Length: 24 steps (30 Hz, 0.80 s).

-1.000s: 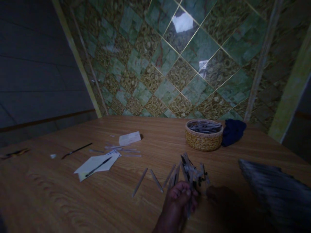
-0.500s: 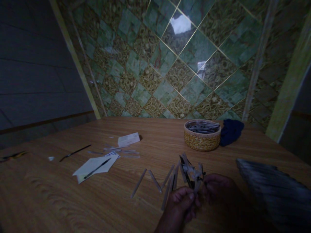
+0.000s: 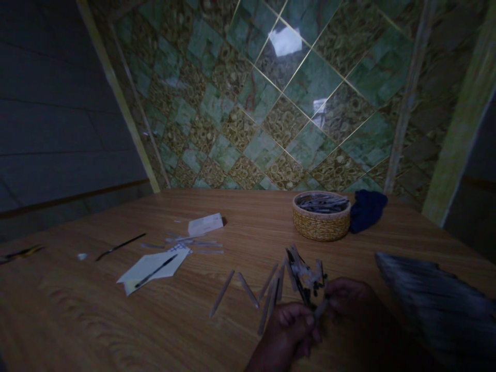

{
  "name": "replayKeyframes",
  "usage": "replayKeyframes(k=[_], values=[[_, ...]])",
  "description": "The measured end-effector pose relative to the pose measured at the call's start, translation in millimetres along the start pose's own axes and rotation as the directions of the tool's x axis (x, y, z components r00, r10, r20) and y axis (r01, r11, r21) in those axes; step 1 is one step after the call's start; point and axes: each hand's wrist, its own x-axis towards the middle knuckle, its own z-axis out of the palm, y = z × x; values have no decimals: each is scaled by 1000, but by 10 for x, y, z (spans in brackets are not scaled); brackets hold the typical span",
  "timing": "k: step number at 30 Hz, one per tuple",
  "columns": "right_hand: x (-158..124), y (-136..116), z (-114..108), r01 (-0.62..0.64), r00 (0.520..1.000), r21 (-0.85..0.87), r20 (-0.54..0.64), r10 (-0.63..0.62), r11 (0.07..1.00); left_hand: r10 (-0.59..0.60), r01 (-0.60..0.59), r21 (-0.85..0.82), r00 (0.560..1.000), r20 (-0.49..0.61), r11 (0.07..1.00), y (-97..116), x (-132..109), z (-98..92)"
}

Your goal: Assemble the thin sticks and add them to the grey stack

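Near the front of the table my left hand (image 3: 287,333) is closed, thumb against fingers, on the lower end of a thin greyish strip (image 3: 321,309). At that strip's upper end are the pinched fingertips of my right hand (image 3: 351,299), which is in deep shadow. Just beyond both hands lies a small heap of greyish strips, black slender pieces and a crumpled translucent bit (image 3: 306,273). Several loose strips (image 3: 267,297) lie flat to the left of the heap. In the dim light the strip's exact kind is unclear.
A woven basket (image 3: 321,227) full of similar strips stands at the back right, beside a dark blue cloth (image 3: 368,211). Long dark pieces (image 3: 437,305) lie in a row at right. Leftward are a white box (image 3: 205,223), paper (image 3: 145,266) bearing a pen (image 3: 157,270), and a thin black rod (image 3: 121,246).
The strip between my hands has come lower and towards me, clear of the heap. My left hand has shifted slightly down; the things on the table stay put.
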Motion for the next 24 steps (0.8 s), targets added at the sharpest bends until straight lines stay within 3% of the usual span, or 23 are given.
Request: replayKeyframes(k=[8,17,24], values=[[-11,-58,26,48,999,40,3,-48,998,30,-30,26,999,13,999,41,-17,0],[27,-26,-8,14,999,-9,52,-14,1000,18,-19,24,1000,17,1000,-3,4,-18],[-17,8,55,-8,998,47,61,6,999,21,-20,-77,1000,11,997,52,-9,-16]])
